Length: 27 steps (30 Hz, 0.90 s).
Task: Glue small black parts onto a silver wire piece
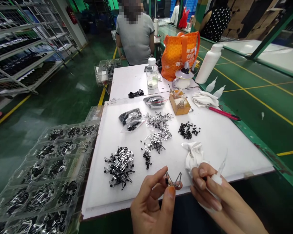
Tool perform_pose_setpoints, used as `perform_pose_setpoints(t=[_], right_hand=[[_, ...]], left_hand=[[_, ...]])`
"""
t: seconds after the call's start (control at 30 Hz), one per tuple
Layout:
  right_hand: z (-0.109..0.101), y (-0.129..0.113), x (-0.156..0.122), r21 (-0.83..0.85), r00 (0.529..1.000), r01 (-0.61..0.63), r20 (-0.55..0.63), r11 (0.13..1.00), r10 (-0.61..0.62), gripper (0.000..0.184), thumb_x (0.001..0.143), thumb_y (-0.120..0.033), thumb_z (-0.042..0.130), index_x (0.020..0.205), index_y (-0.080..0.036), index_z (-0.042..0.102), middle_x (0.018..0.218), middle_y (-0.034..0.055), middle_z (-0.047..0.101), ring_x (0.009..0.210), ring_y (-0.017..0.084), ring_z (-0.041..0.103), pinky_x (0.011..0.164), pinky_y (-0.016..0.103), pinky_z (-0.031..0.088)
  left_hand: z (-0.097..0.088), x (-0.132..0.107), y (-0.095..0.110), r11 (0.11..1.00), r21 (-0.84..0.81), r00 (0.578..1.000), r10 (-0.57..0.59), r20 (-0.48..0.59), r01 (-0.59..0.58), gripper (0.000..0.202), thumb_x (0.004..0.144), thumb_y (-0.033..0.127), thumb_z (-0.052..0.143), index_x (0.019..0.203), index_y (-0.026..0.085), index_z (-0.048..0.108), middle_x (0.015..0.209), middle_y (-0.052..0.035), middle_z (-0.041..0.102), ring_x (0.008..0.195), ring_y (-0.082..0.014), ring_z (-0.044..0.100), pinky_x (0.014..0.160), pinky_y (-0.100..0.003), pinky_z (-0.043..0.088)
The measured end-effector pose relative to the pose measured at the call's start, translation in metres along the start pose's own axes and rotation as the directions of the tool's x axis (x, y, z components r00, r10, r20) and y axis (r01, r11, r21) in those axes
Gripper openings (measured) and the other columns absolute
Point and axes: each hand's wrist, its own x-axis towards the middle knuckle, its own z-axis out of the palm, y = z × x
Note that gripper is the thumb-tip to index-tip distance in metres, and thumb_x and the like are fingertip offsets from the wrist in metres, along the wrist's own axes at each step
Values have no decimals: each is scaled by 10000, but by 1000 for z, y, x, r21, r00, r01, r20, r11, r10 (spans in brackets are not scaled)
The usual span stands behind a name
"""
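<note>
At the near edge of the white worktop (222, 143), the left hand (152, 201) is pinching a small star-shaped metal clip (174, 180) between thumb and fingertips, holding it up just off the board with a little black piece on its left tip. The right hand (210, 188) is closed around a small squeeze bottle (218, 177), its clear nozzle pointing up and to the right, away from the clip for now. Honestly the trick here looks like keeping the clip steady and turned so the joint faces the nozzle, then bringing the tip right in close before squeezing; a tiny drop should do, since the part is so small and anything extra would likely run onto the fingers. Gripping the clip by the arms, away from the black cap, seems safer. Just beyond the right hand lies a crumpled white cloth (192, 154), handy for wiping. Farther out on the board sit a heap of finished-looking clips (119, 166) on the left, bare metal stars (157, 130) in the middle and a scatter of black caps (188, 130) to the right. Clear trays (51, 169) of parts run along the left side.
</note>
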Motion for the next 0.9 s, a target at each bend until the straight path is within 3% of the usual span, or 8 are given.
perform_pose_setpoints(t=[0.1,0.2,0.4,0.57,0.73,0.9], right_hand=[[-1,2,2,-19,996,12,-91,1000,-13,102,848,-347,848,918,-289,802,695,-2,552,545,6,366,594,137,444],[1,2,2,-25,983,22,-183,999,-26,165,774,-345,903,876,-263,801,727,12,572,556,14,379,585,153,458],[9,1,5,-76,985,34,-169,997,-46,152,814,-351,871,870,-255,767,877,15,667,538,-3,426,584,164,464],[7,7,3,-235,939,133,-280,963,-198,340,724,-410,937,933,-220,746,751,24,654,513,32,474,555,188,472],[-6,11,-1,-375,934,199,-206,905,-290,261,774,-345,907,879,-197,719,820,48,712,483,47,511,519,204,501],[-6,14,-1,-412,921,281,-139,867,-364,116,854,-283,839,889,-238,738,891,26,741,489,45,562,549,191,541]], left_hand=[[-7,2,-7,999,47,999,22,33,-24,358,698,435,967,1004,266,890,864,-53,784,771,-170,812,765,-160,642],[-9,3,-10,997,67,999,35,37,-37,365,719,433,955,1034,262,886,883,-64,791,790,-174,814,790,-172,645],[-3,2,-11,995,56,996,83,18,-84,304,732,391,947,1003,267,887,849,-35,761,756,-157,808,754,-161,644],[2,-2,-12,980,77,983,185,10,-185,214,765,301,919,976,305,887,839,11,704,722,-131,803,724,-132,635],[3,-8,-20,944,110,950,311,24,-312,208,886,241,821,1072,320,868,904,11,704,744,-78,781,750,-81,614],[5,-10,-22,921,133,930,366,34,-367,305,908,118,758,1107,328,852,920,20,680,768,-63,760,762,-75,610]])
